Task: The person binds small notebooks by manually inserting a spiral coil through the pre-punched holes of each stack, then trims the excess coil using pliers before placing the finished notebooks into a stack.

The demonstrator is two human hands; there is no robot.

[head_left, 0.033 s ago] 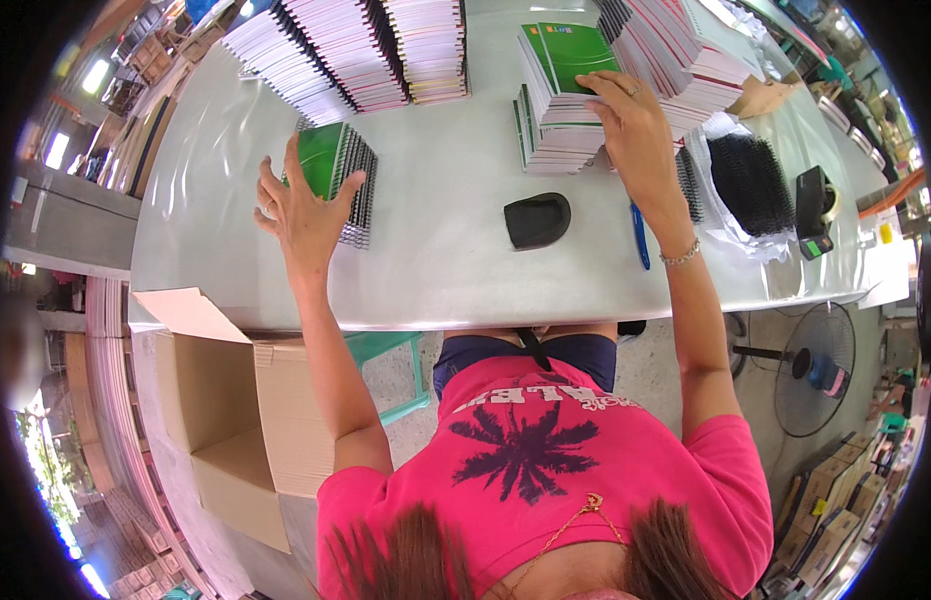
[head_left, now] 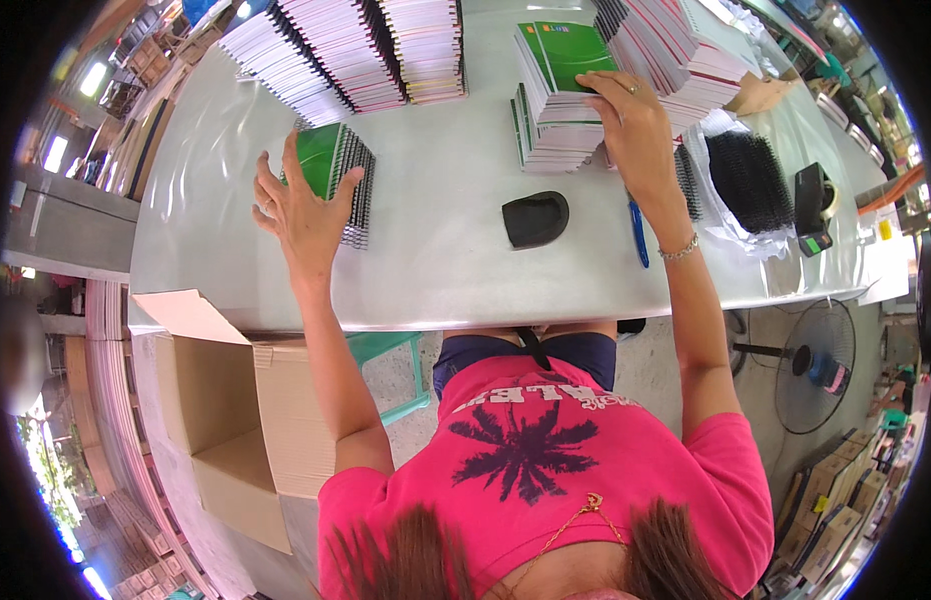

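Observation:
My left hand [head_left: 305,222] is spread over a small stack of spiral-bound notebooks [head_left: 318,155] with green covers. Its fingers are apart, and the thumb rests by the black coil edges. At the right, my right hand [head_left: 633,125] has its fingertips on the cover edge of a green booklet [head_left: 570,55], with the thumb lower at the side of the pile. That booklet tops an uneven pile of booklets [head_left: 560,145] with white page edges. Between the hands, a black rounded pad [head_left: 535,220] lies on the table.
Tall rows of coil-bound notebooks [head_left: 355,55] stand at the back left, more stacked booklets [head_left: 675,60] at the back right. Black binding coils [head_left: 750,180] on white wrapping, a blue pen [head_left: 638,235] and a tape dispenser [head_left: 813,205] lie right. An open carton [head_left: 225,400] sits lower left.

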